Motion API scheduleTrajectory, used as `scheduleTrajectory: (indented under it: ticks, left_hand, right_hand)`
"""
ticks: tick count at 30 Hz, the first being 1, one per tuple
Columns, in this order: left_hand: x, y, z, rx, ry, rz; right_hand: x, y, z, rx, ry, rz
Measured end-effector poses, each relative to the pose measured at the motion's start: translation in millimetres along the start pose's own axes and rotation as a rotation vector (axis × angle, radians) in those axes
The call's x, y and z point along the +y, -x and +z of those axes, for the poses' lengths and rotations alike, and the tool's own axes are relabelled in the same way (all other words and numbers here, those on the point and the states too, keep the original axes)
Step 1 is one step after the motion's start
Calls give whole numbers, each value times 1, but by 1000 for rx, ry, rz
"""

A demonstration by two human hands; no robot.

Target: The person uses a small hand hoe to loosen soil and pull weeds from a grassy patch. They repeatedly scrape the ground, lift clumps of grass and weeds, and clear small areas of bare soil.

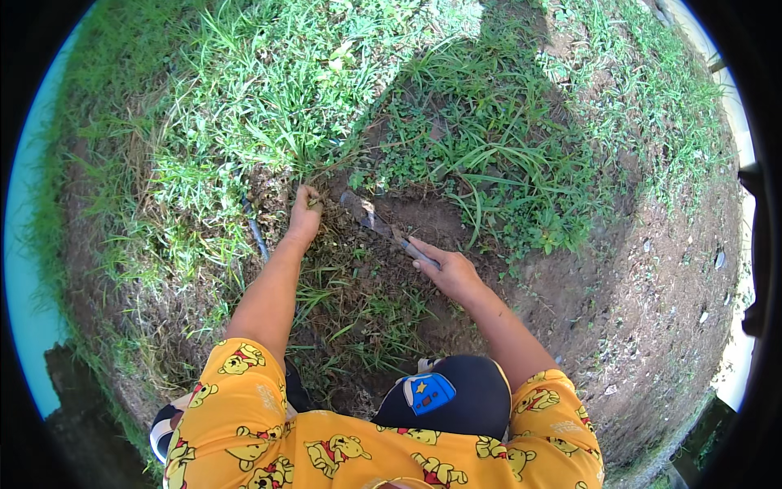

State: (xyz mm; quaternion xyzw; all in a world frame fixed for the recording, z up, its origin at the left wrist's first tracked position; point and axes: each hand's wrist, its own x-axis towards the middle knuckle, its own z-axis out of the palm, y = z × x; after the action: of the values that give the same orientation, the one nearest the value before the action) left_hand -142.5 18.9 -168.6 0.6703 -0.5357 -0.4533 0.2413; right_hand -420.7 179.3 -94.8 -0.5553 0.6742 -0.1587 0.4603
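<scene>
My right hand [451, 272] grips the grey handle of a hand trowel [374, 221]. Its soil-smeared metal blade points up and left, its tip at the dirt just right of my left hand. My left hand [305, 215] is closed in a fist low over the ground, with a bit of grass [313, 203] showing between the fingers. Dug, dark soil [427, 217] lies beyond the trowel. Between my forearms, loose grass [366, 312] is strewn over the dirt.
A dark hose or pipe [255, 232] runs along the ground left of my left hand. Thick grass [275, 98] grows ahead, and a leafy clump [513, 165] stands at the right. Bare soil with small stones [635, 305] spreads right. My bent knee [452, 391] is close below.
</scene>
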Motion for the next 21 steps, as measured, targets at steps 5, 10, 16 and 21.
scheduleTrajectory:
  ticks: [5,10,16,21]
  left_hand:
    - [-2,7,-42,198,252,-187]
    - [5,20,-110,147,-195,19]
    - [42,28,-55,181,-783,372]
    - [63,22,7,3,-1136,385]
  right_hand:
    - [-18,-28,18,-165,116,-143]
    - [-25,-33,13,-87,-42,116]
    - [-57,-26,34,-270,219,-285]
    - [-38,12,3,-293,43,13]
